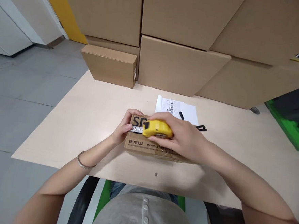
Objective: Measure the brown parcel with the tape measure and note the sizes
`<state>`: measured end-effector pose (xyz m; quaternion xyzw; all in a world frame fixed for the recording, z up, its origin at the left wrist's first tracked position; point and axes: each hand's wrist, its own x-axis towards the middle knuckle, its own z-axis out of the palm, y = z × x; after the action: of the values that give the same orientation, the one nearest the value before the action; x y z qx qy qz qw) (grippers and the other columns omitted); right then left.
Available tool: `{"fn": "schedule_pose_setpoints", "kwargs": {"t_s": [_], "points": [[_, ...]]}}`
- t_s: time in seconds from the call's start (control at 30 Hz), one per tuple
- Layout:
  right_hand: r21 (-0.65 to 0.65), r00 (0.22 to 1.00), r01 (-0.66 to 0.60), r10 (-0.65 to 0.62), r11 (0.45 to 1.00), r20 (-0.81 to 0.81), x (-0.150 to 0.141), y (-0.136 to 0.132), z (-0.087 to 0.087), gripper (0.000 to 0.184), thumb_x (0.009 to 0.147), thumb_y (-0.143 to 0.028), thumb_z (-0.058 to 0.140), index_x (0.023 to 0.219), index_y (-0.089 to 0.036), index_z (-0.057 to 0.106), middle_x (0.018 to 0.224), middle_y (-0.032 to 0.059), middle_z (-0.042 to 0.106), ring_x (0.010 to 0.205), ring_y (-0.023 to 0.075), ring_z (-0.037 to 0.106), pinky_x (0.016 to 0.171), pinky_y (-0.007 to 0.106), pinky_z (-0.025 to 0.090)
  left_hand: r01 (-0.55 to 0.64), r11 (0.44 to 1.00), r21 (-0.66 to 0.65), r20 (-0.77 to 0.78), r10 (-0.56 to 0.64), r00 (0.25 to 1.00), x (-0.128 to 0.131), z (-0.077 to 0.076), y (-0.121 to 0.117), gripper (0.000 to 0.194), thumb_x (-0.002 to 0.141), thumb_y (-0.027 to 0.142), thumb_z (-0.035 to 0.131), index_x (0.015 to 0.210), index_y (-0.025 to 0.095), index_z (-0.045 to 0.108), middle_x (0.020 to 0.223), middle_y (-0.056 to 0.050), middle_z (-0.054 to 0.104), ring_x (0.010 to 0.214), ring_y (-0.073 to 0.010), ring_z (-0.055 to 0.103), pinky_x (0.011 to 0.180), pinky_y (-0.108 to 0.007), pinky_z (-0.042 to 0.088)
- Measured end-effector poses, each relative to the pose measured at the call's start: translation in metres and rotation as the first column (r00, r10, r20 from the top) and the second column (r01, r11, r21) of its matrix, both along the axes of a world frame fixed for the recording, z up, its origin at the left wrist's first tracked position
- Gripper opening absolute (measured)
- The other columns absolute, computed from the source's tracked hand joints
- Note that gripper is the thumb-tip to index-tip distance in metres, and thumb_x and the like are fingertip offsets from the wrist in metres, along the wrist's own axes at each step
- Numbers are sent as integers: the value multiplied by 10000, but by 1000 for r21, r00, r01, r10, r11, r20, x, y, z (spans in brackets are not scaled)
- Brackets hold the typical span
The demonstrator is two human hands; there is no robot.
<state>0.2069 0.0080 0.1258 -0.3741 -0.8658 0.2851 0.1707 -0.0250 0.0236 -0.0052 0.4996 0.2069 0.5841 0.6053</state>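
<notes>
A yellow tape measure [161, 127] is gripped in my right hand [187, 137], above the top of a brown cardboard parcel box [136, 146]. From its mouth a short length of white blade [138, 129] runs left to the box's edge. There the thumb of my left hand [122, 128] presses on the blade's end, while its fingers curl round the far left corner of the box. Black print, including "95338", marks the parcel. My right hand and forearm cover much of the box's right part.
Behind the parcel lie a notepad with printed paper [190, 112] and a black pen [181, 115]. Large cardboard boxes [173, 66] line the back of the table [69, 120], with a smaller box [111, 66] at the left. Dark chair armrests [83, 203] flank my body.
</notes>
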Motion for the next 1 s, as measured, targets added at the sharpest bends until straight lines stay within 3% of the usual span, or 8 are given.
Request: {"fn": "schedule_pose_setpoints", "kwargs": {"t_s": [0.2,0.33,0.67,0.87,1.0], "points": [[-3,948,299,-298,954,-117,113,-34,-17,385,915,-377,792,1271,-357,645,1212,39,748,966,226,753,766,333,617,68,995,67,-40,-66,997,-4,-6,7,436,797,552,779,1136,291,697,1103,-44,630,962,-239,627,800,-364,554],[-34,875,455,-453,890,-170,152,-45,-28,403,855,-370,839,1224,-375,679,1213,39,744,993,250,755,753,359,644,50,998,43,-65,-47,997,-6,-4,7,442,775,568,782,1103,287,692,1106,-64,622,981,-265,622,809,-398,570],[-26,865,459,-453,888,-215,148,-48,-37,400,863,-340,835,1226,-368,668,1243,30,738,1010,213,755,719,295,627,8,999,43,-107,-4,994,-8,-5,6,464,780,609,764,1095,277,685,1094,-82,618,1005,-288,597,825,-420,557],[59,895,430,-418,901,-154,138,-50,-16,396,870,-425,827,1234,-366,680,1208,32,768,949,226,768,724,315,638,9,999,38,-89,-5,996,-6,-5,7,438,772,567,772,1098,285,698,1094,-66,634,1005,-273,603,831,-401,551],[24,950,313,-313,949,-23,92,-36,1,453,916,-507,775,1316,-350,632,1119,27,792,851,218,765,673,320,608,-19,998,52,-79,23,997,-2,0,6,455,782,640,723,1056,276,712,1051,-64,631,960,-263,607,815,-401,563]]}}
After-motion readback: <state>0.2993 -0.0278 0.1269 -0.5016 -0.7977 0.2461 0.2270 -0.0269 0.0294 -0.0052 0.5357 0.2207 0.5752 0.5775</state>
